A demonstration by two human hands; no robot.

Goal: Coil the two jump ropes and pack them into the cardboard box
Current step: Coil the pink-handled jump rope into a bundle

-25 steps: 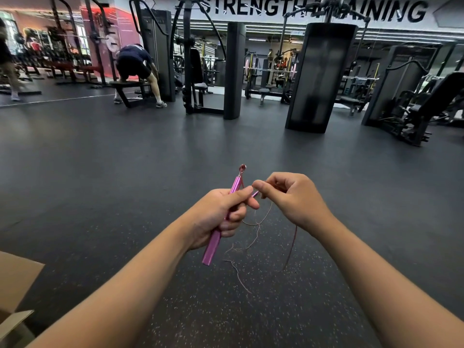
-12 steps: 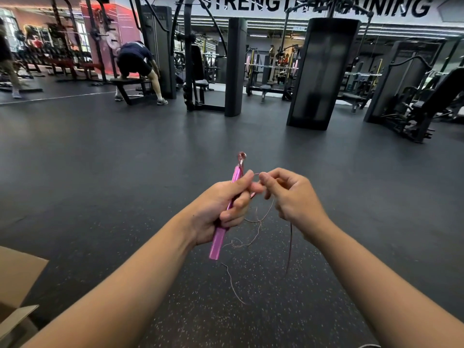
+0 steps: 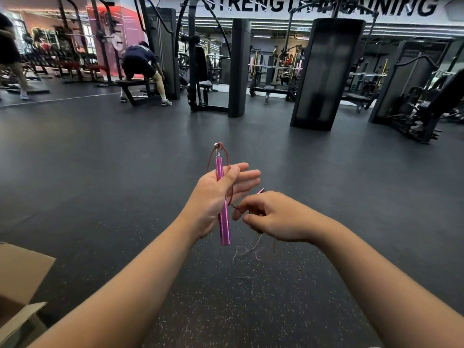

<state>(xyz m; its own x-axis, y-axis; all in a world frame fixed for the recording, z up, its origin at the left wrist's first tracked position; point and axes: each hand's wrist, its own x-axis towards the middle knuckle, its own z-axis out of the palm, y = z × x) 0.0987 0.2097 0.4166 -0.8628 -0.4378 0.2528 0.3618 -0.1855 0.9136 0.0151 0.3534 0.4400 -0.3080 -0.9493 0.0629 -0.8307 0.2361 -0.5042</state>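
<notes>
Above the cardboard box (image 3: pixel 23 280), the left hand (image 3: pixel 213 197), fingers spread, pins a pink handle (image 3: pixel 223 204) under its thumb. The right hand (image 3: pixel 273 217) pinches the thin rope (image 3: pixel 229 194) beside it. Coiling looks barely begun; nothing visible is packed.

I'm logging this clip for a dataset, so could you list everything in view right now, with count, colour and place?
Jump rope handle: one clear, pink, upright in the left palm; a second pink tip peeks over the right hand.
Rope cord: thin, reddish, looped at the handle top, trailing to the floor.
Cardboard box: one, brown, lower left corner.
Floor: dark speckled rubber.
Gym machines: several, black, far side.
Other people: two, far left.
Left hand: fingers spread, thumb pinning the handle.
Right hand: pinching the cord.
</notes>
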